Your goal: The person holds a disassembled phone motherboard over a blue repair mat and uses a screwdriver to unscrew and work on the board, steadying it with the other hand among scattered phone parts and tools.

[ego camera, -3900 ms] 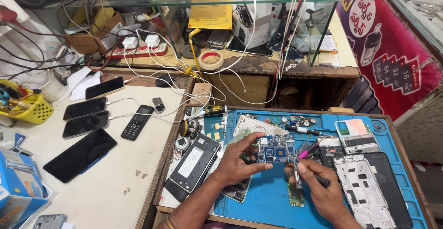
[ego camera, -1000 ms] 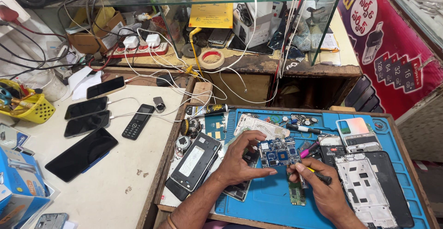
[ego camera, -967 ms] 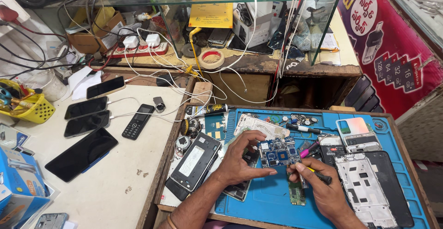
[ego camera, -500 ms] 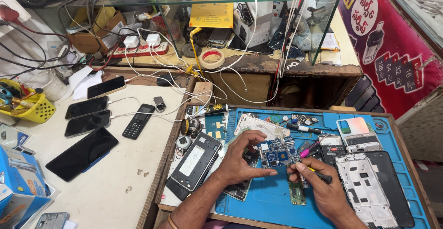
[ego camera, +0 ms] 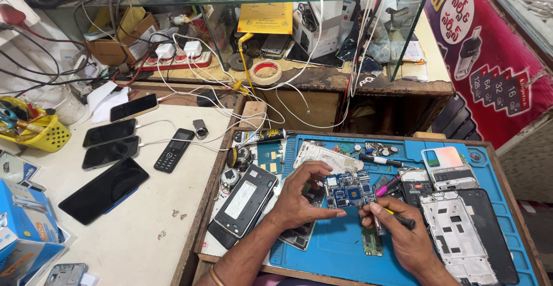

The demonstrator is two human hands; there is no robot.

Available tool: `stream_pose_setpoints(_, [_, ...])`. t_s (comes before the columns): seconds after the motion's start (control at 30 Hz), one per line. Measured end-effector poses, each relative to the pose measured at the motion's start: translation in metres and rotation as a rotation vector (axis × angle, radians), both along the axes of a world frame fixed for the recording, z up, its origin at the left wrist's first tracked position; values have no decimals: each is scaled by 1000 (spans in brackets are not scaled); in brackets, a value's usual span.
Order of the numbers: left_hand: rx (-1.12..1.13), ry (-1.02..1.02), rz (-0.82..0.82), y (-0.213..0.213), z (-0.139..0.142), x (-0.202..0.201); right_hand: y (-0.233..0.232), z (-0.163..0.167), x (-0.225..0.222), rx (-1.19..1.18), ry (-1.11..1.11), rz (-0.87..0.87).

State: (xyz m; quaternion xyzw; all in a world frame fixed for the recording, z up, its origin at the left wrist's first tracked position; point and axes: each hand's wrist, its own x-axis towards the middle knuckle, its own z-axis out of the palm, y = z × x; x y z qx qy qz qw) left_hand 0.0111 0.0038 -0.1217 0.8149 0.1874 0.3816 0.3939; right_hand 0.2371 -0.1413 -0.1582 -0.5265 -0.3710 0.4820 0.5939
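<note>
Left hand (ego camera: pixel 296 202) is pinching the blue circuit board (ego camera: pixel 348 188) by its edges over the blue mat (ego camera: pixel 340 245), right hand (ego camera: pixel 403 234) is closed on a thin tool (ego camera: pixel 397 220); board looks light, stiff, fragile, so edge grip only.

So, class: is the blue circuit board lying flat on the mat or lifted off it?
Lifted: the left hand holds the circuit board tilted above the blue mat.

We see two bare forearms entering from six o'clock, no sleeves in view. The left hand (ego camera: pixel 296 205) carries a thin gold-coloured bangle (ego camera: pixel 216 275) at the wrist. The right hand (ego camera: pixel 403 237) wears no ring or band. Fingernails are short.
</note>
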Motion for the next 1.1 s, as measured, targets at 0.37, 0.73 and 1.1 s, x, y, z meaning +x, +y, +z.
stream_pose_setpoints(0.37, [-47,-15,-55,-3,4,1,-1,0,1,12,-38,19])
stream_pose_setpoints(0.73, [-14,-4,-58,-3,6,0,-1,3,2,17,-33,39])
stream_pose_setpoints(1.1, [-54,-6,-65,-3,6,0,-2,5,0,-20,-30,33])
